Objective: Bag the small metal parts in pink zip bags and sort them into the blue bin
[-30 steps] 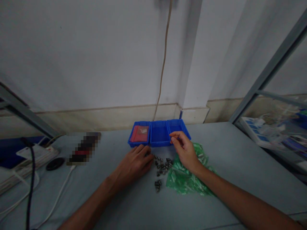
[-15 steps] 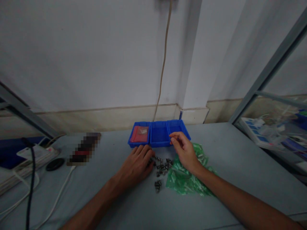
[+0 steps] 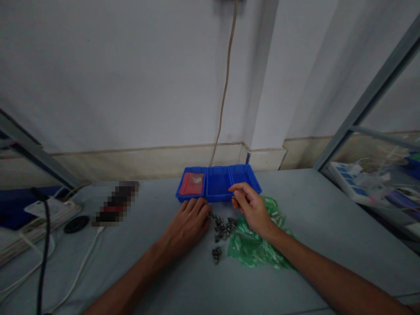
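Note:
A loose pile of small dark metal parts (image 3: 225, 228), perhaps screws or fittings, lies on the table, with a smaller cluster (image 3: 216, 255) in front of it. My left hand (image 3: 193, 222) rests palm down at the pile's left edge, fingers curled inward. Its fingertips are partly hidden, and what they close on does not show clearly. Over the right of the pile, my right hand (image 3: 252, 208) is raised in a pinch by the tray's front edge. Something tiny shows between thumb and forefinger, too small to name. Beneath that wrist spreads a crumpled green plastic bag (image 3: 252, 247).
Behind the hands stands a blue three-compartment tray (image 3: 219, 181); its left compartment holds a red zip bag (image 3: 190, 184). Leftward lie a pixelated object (image 3: 116, 205) with a white cable (image 3: 82, 267) and a black round item (image 3: 76, 224). Metal shelf posts (image 3: 370, 96) flank the table.
My right hand's fingertips have lowered slightly and tilted down, the pinch now closer together. My left hand stays at the pile, its thumb nearer the fingers.

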A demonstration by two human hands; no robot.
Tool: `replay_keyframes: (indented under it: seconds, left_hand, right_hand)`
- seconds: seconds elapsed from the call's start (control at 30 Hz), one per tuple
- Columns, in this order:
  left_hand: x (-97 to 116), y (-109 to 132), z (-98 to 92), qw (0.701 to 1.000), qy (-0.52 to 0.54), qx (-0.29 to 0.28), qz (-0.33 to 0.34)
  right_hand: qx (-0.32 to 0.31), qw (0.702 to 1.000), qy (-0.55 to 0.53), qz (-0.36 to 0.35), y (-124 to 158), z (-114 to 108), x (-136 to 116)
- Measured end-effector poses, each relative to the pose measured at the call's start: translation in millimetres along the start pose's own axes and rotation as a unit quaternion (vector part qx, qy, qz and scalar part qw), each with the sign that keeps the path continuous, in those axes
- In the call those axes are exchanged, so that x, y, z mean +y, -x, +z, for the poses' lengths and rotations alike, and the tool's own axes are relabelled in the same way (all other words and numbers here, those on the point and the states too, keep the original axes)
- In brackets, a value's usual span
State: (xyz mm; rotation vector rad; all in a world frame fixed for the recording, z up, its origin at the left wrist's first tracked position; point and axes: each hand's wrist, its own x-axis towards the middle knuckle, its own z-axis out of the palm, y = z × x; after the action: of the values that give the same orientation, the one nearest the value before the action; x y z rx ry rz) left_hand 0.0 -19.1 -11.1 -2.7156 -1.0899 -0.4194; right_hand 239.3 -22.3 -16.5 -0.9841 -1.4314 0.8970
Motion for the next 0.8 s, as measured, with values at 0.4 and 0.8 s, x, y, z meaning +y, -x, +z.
replay_keyframes:
  seconds: [0.4,0.8]
  left_hand:
    - [-6.6,-1.0,1.2,1.000,-0.017,0.007,-0.022]
    - [-11.8,0.3,4.1,0.999,0.039,-0.008,0.011]
  right_hand:
    - [0.033,0.976,0.176,-0.123,1.1,-3.3,-2.9]
    - [-0.001,0.999,0.042,-0.018,-0.7,-0.5,0.1]
